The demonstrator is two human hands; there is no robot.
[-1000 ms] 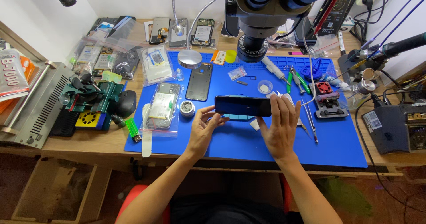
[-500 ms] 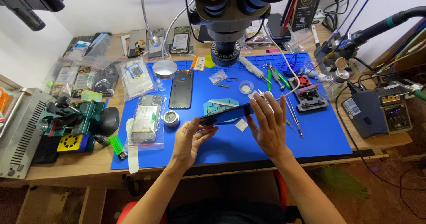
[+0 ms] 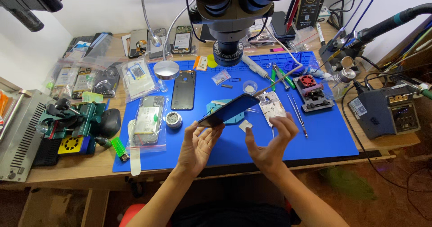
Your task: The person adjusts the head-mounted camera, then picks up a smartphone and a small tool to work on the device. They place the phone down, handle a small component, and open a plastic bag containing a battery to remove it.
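overhead, a wooden workbench (image 3: 67, 175) set against a white wall (image 3: 103, 6), its middle covered by a blue work mat (image 3: 324, 137). left hand (image 3: 198, 143): open-palmed, fingers spread wide, fingertips touching the lower left end of a dark phone (image 3: 229, 110) that is lifted off the mat and tilted, its right end higher. right hand (image 3: 270, 141): open and loosely cupped just below and right of the phone; whether it touches the phone cannot be told.

under the phone lies a teal pad (image 3: 218, 106) on the mat; just right of it, a white phone frame (image 3: 271, 106) and tweezers (image 3: 297, 112). a black phone back cover (image 3: 183, 89) lies on the mat's upper left part, with a small round tin (image 3: 173, 119) below it and a bagged phone part (image 3: 147, 119) at the mat's left edge. a microscope head (image 3: 234, 6) hangs above the mat's far edge; a round magnifier on a gooseneck (image 3: 165, 69) stands left of it.

left of the mat: clear bags of parts (image 3: 72, 76), a green clamp fixture (image 3: 72, 119), a grey metal unit (image 3: 20, 141), a green lighter (image 3: 119, 148). right of the mat: a dark soldering station (image 3: 382, 112) with cables, near the bench's corner. floor below the bench edge is brown and blurred.
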